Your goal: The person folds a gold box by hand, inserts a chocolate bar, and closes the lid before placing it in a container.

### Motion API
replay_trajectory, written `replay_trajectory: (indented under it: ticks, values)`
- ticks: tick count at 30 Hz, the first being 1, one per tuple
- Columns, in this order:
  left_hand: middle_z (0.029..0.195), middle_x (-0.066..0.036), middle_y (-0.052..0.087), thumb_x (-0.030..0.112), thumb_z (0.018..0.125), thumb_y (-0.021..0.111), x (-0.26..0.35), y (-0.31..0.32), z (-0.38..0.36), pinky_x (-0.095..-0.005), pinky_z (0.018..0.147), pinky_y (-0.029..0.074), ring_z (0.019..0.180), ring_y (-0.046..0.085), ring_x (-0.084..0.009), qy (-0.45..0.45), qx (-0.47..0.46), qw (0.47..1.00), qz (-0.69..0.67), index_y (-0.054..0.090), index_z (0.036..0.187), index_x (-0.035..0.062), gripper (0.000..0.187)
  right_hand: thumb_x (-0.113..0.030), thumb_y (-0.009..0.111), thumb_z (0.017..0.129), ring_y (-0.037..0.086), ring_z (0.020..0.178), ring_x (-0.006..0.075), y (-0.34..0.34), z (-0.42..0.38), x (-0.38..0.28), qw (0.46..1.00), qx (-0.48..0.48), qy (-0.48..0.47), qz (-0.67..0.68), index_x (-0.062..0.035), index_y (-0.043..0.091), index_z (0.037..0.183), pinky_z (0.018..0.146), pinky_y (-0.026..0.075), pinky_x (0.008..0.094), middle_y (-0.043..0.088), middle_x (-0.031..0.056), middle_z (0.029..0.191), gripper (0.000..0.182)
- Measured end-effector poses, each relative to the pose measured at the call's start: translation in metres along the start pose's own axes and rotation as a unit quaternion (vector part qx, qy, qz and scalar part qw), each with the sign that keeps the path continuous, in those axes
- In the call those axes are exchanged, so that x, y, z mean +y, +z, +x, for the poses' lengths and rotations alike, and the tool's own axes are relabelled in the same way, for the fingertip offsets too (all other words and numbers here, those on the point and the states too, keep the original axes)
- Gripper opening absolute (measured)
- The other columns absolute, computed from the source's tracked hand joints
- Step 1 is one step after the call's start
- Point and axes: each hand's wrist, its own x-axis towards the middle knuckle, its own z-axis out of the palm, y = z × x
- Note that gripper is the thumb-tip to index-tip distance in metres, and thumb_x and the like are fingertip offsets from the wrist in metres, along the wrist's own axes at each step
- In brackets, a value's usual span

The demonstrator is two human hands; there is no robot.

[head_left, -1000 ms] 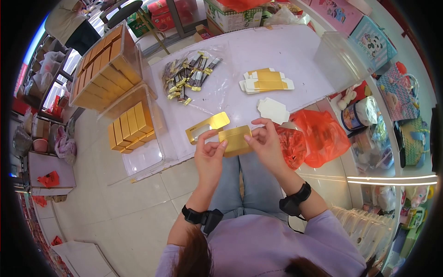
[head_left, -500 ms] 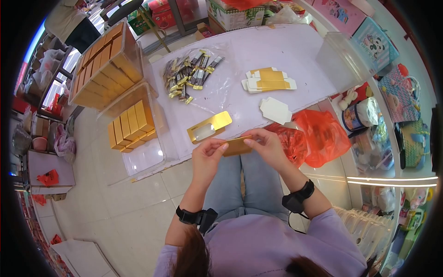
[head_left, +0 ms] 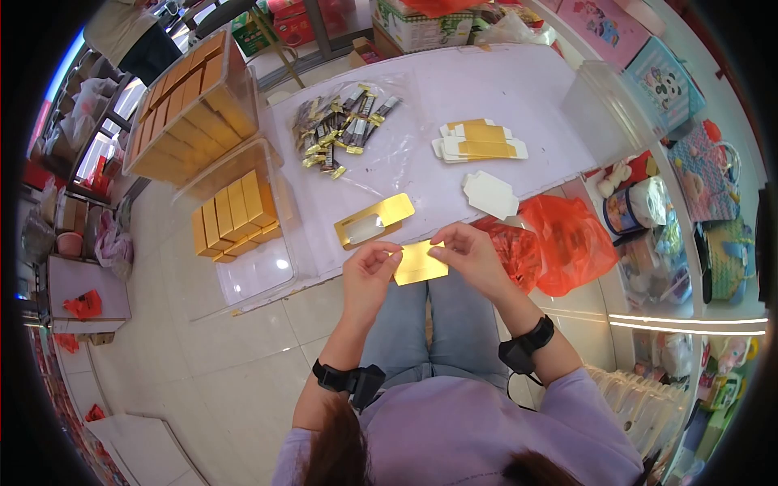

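Observation:
Between my left hand point(head_left: 375, 271) and my right hand point(head_left: 468, 253) is a shiny gold card piece point(head_left: 421, 263), pinched at its two upper corners over my lap. Just beyond it on the table point(head_left: 365, 190) lies a gold box with a clear window point(head_left: 374, 222). A white card piece point(head_left: 490, 195) rests at the table's front edge, with a stack of flat gold and white cartons point(head_left: 480, 141) behind it. Small wrapped bars point(head_left: 348, 130) are heaped on a clear plastic bag at the left.
A clear bin point(head_left: 194, 105) packed with gold boxes stands at the left, beside a lower bin holding gold boxes point(head_left: 235, 215). Red plastic bags point(head_left: 567, 243) hang at the table's right front. Shelves with goods line the right. A person point(head_left: 130, 36) is at the upper left.
The gold piece between my hands has tilted, so its broad, bright face now shows. The view has shifted slightly, and both hands keep hold of the piece.

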Motion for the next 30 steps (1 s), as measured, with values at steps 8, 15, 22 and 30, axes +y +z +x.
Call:
replay_trajectory:
  ticks: [8, 15, 22, 30]
  values:
    - [0.102, -0.009, 0.07, 0.004, 0.089, 0.071, 0.014, -0.007, -0.001, -0.0264, 0.081, 0.056, 0.088, 0.068, -0.0139, -0.051, -0.03, 0.998, -0.026, 0.066, 0.116, -0.003, 0.029, -0.008, 0.079, 0.083, 0.063, 0.098, 0.011, -0.003, -0.001, 0.009, 0.995, -0.079, -0.055, 0.035, -0.0013, 0.059, 0.114, 0.085, 0.051, 0.0256, 0.064, 0.0046, 0.108, 0.037]
    - [0.098, -0.01, 0.071, 0.007, 0.086, 0.076, 0.005, -0.005, -0.003, -0.0256, 0.08, 0.056, 0.088, 0.069, -0.0158, -0.046, -0.061, 0.993, -0.092, 0.064, 0.116, -0.0042, 0.034, -0.012, 0.077, 0.086, 0.064, 0.079, 0.0097, 0.005, 0.0, 0.001, 0.992, 0.016, -0.087, -0.092, -0.0013, 0.065, 0.106, 0.073, 0.052, 0.0245, 0.069, 0.0034, 0.09, 0.025]
    - [0.061, 0.001, 0.056, 0.021, 0.094, 0.069, 0.017, -0.001, -0.008, -0.0217, 0.053, 0.045, 0.056, 0.055, -0.0068, -0.055, -0.033, 0.988, 0.144, 0.071, 0.093, 0.0036, 0.018, -0.025, 0.071, 0.091, 0.055, 0.053, 0.0133, 0.004, -0.004, 0.003, 0.944, 0.046, -0.121, -0.303, -0.0018, 0.067, 0.09, 0.051, 0.042, 0.0316, 0.059, 0.0083, 0.061, 0.024]
    - [0.055, 0.001, 0.051, 0.02, 0.091, 0.072, 0.011, -0.013, -0.008, -0.0243, 0.049, 0.036, 0.051, 0.045, -0.0054, 0.042, -0.064, 0.969, 0.235, 0.071, 0.088, 0.0027, 0.018, -0.024, 0.068, 0.093, 0.056, 0.065, 0.0162, -0.006, -0.006, 0.0, 0.969, -0.035, -0.096, -0.227, -0.0033, 0.069, 0.091, 0.06, 0.044, 0.0319, 0.063, 0.0087, 0.076, 0.021]
